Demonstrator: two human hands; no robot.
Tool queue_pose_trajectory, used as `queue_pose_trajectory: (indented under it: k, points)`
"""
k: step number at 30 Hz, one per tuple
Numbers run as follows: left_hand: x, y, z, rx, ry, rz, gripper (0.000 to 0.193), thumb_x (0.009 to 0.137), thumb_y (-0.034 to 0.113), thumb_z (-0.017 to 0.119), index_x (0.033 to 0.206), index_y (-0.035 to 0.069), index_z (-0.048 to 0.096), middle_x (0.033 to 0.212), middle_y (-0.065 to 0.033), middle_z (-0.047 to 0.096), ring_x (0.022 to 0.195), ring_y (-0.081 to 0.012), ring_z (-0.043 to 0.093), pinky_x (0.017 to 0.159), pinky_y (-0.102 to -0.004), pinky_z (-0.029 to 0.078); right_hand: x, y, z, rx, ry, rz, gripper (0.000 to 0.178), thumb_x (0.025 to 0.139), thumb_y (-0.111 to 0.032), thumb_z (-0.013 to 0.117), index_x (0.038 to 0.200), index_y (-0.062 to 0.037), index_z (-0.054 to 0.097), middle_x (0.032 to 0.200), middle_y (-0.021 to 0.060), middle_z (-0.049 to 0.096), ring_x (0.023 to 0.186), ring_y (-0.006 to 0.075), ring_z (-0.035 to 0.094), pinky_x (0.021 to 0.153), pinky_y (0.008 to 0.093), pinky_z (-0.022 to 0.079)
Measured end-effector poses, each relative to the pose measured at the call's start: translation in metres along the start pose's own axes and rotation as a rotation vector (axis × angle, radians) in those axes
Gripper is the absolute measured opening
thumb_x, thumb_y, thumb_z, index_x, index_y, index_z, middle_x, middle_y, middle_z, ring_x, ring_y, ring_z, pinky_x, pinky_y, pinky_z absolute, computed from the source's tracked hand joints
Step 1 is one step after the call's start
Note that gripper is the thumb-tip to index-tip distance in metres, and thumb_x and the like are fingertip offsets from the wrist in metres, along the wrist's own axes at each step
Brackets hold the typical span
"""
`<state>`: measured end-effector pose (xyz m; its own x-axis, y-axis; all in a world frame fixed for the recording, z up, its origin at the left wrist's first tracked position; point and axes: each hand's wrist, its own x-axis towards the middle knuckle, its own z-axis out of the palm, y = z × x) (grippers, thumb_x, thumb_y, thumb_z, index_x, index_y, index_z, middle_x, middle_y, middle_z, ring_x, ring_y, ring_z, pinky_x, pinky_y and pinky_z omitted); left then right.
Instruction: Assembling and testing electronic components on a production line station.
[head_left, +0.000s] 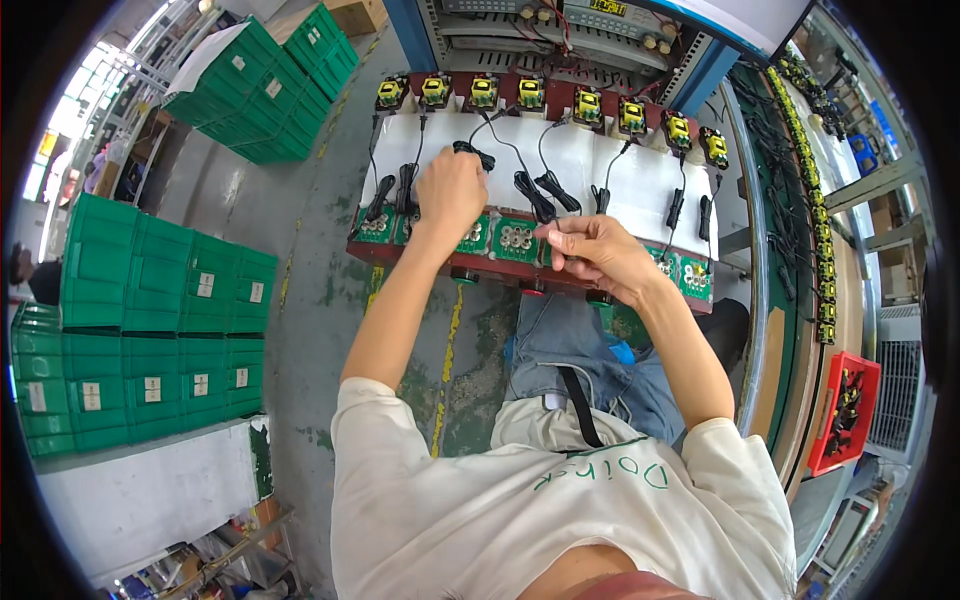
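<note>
A row of small circuit boards with yellow-and-black transformers [484, 93] stands along the far side of a white-topped fixture [615, 165]. Each has a black cord, most tied in a coil. At the near edge lie green boards with round metal contacts [516, 238]. My left hand [450, 195] is closed, back upward, on a coiled black cable [474, 154] left of centre; its fingertips are partly hidden. My right hand [597, 255] pinches with thumb and forefinger above the front boards, where the end of another coiled black cord [535, 196] reaches the fingertips.
Stacked green crates [160, 300] stand on the left, more crates [250, 95] at the far left. Rack instruments [600, 22] sit behind the fixture. To the right, a conveyor line carries a row of yellow transformers [822, 220], near a red bin [846, 412] of dark parts.
</note>
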<state>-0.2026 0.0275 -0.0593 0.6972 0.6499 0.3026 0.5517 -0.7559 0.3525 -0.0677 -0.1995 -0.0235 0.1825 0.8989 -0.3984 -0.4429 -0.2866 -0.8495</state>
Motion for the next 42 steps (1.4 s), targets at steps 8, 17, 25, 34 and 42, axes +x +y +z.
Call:
queue_pose_trajectory:
  k: [8, 17, 25, 34, 42]
  points:
    - [-0.008, -0.005, -0.015, 0.241, -0.063, 0.204, 0.012, 0.078, 0.007, 0.08, 0.088, 0.003, 0.075, 0.084, -0.0186, 0.069, 0.081, -0.0451, 0.069, 0.077, -0.0508, 0.057, 0.002, -0.006, -0.02, -0.437, 0.107, -0.016, 0.022, 0.104, -0.015, 0.075, 0.112, 0.0054, 0.077, 0.083, 0.0062, 0.072, 0.061, 0.0074, 0.056, 0.054, 0.0204, 0.043]
    - [-0.01, -0.03, -0.078, -0.557, -0.491, -0.094, 0.022, 0.086, 0.005, 0.084, 0.106, -0.003, 0.078, 0.084, -0.0143, 0.074, 0.071, -0.0261, 0.071, 0.069, -0.0362, 0.06, 0.005, -0.034, -0.005, -0.389, -0.065, -0.085, 0.015, 0.097, -0.01, 0.082, 0.1, 0.0052, 0.081, 0.076, 0.0072, 0.072, 0.064, 0.0094, 0.062, 0.056, 0.0209, 0.047]
    - [-0.029, -0.036, -0.062, -1.087, -0.436, -0.457, 0.022, 0.092, 0.005, 0.084, 0.105, -0.01, 0.076, 0.085, -0.0129, 0.074, 0.067, -0.0147, 0.07, 0.065, -0.0224, 0.062, 0.07, -0.031, 0.01, -0.801, 0.111, -0.127, 0.021, 0.091, -0.011, 0.087, 0.088, 0.0087, 0.08, 0.069, 0.0086, 0.073, 0.058, 0.0139, 0.069, 0.06, 0.0247, 0.056]
    - [-0.027, -0.035, -0.05, -1.029, -0.465, -0.444, 0.025, 0.094, 0.006, 0.082, 0.112, -0.01, 0.074, 0.092, -0.0136, 0.076, 0.073, -0.0164, 0.074, 0.07, -0.0218, 0.064, 0.088, -0.025, 0.013, -0.93, 0.068, -0.118, 0.023, 0.094, -0.016, 0.085, 0.085, 0.0053, 0.08, 0.069, 0.0075, 0.071, 0.06, 0.0119, 0.065, 0.058, 0.0235, 0.055]
    - [-0.046, -0.016, -0.064, -1.164, -0.397, -0.393, 0.025, 0.095, 0.002, 0.079, 0.115, -0.012, 0.073, 0.098, -0.018, 0.076, 0.079, -0.0203, 0.077, 0.074, -0.0249, 0.065, 0.063, -0.039, 0.033, -0.642, -0.019, -0.237, 0.027, 0.097, -0.019, 0.082, 0.081, 0.0028, 0.078, 0.068, 0.0064, 0.073, 0.055, 0.0128, 0.062, 0.058, 0.0267, 0.052]
